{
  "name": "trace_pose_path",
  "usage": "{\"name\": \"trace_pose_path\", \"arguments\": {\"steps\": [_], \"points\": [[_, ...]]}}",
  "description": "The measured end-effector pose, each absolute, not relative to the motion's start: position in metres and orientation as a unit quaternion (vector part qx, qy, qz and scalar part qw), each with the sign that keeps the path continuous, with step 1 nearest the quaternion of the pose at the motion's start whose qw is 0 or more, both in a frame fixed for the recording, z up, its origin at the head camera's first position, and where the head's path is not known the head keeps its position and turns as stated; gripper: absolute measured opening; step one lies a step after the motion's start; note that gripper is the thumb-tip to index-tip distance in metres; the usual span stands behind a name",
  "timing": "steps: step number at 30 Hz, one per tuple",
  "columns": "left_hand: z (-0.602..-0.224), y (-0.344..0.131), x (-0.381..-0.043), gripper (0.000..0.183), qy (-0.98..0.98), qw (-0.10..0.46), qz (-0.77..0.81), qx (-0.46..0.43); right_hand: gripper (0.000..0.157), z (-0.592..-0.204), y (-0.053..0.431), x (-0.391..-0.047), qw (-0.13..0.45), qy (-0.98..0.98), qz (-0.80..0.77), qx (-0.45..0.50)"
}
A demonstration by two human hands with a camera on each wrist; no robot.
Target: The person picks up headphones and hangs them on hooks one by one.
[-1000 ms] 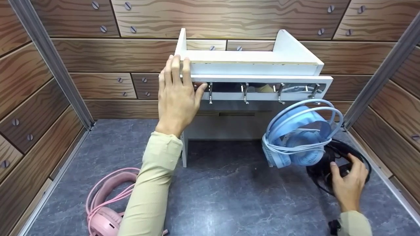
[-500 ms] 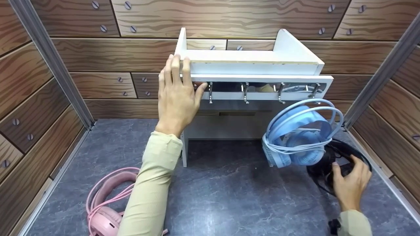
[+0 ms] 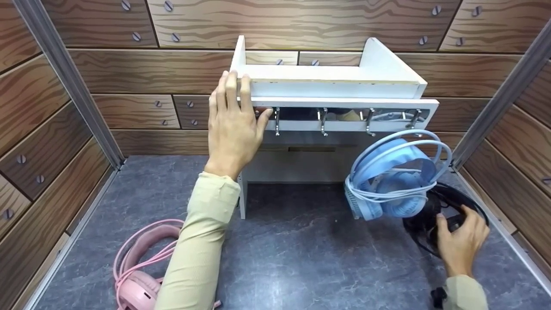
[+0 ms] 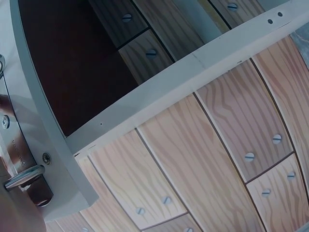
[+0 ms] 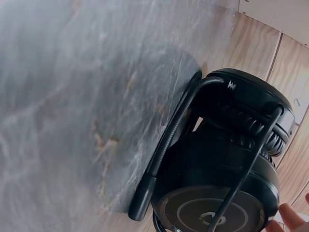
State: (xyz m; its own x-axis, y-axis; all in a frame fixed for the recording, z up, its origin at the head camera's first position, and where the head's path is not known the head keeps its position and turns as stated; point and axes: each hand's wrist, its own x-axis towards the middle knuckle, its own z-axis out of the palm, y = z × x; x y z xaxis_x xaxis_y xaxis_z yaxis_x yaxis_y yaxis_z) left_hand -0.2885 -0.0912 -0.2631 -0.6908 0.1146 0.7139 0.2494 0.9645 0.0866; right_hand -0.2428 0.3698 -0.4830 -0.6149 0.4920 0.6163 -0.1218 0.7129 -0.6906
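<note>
My left hand rests on the left end of a white shelf rack, fingers straight over its front board. In the left wrist view a metal hook shows beside that hand. At the lower right, my right hand curls its thumb and fingers about an ear cup of a black headset. In the right wrist view that headset touches the grey surface, boom microphone alongside, fingertips at its edge. A light blue headset, cable wrapped round it, hangs at the rack's right end, partly covering the black one.
A pink headset lies at the lower left, partly behind the left sleeve. Several metal hooks line the rack's front. Wood-patterned walls enclose the grey surface at the back and sides.
My right hand has shifted slightly to the right at the black headset. The left hand stays on the rack, and the headsets keep their places.
</note>
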Motion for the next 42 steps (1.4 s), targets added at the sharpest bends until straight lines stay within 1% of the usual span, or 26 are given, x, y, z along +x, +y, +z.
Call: {"name": "trace_pose_path", "arguments": {"steps": [6, 13, 23, 28, 33, 36, 42], "points": [[-0.264, -0.091, -0.289, 0.07, -0.913, 0.383, -0.09, -0.102, 0.054, -0.486, 0.371, -0.244, 0.424, -0.822, 0.358, -0.126], [-0.265, -0.092, -0.288, 0.067, -0.906, 0.398, -0.093, -0.108, 0.06, -0.487, 0.372, -0.244, 0.396, -0.826, 0.366, -0.164], [-0.264, -0.091, -0.288, 0.068, -0.909, 0.392, -0.091, -0.104, 0.066, -0.486, 0.374, -0.243, 0.36, -0.83, 0.381, -0.191], [-0.264, -0.091, -0.288, 0.069, -0.912, 0.386, -0.095, -0.104, 0.078, -0.486, 0.377, -0.242, 0.342, -0.826, 0.393, -0.216], [-0.263, -0.091, -0.288, 0.069, -0.915, 0.378, -0.097, -0.103, 0.093, -0.485, 0.383, -0.242, 0.297, -0.829, 0.404, -0.247], [-0.264, -0.092, -0.287, 0.069, -0.915, 0.378, -0.096, -0.1, 0.096, -0.484, 0.384, -0.242, 0.28, -0.831, 0.406, -0.256], [-0.264, -0.092, -0.287, 0.069, -0.913, 0.383, -0.098, -0.102, 0.1, -0.484, 0.385, -0.241, 0.279, -0.826, 0.415, -0.26]]}}
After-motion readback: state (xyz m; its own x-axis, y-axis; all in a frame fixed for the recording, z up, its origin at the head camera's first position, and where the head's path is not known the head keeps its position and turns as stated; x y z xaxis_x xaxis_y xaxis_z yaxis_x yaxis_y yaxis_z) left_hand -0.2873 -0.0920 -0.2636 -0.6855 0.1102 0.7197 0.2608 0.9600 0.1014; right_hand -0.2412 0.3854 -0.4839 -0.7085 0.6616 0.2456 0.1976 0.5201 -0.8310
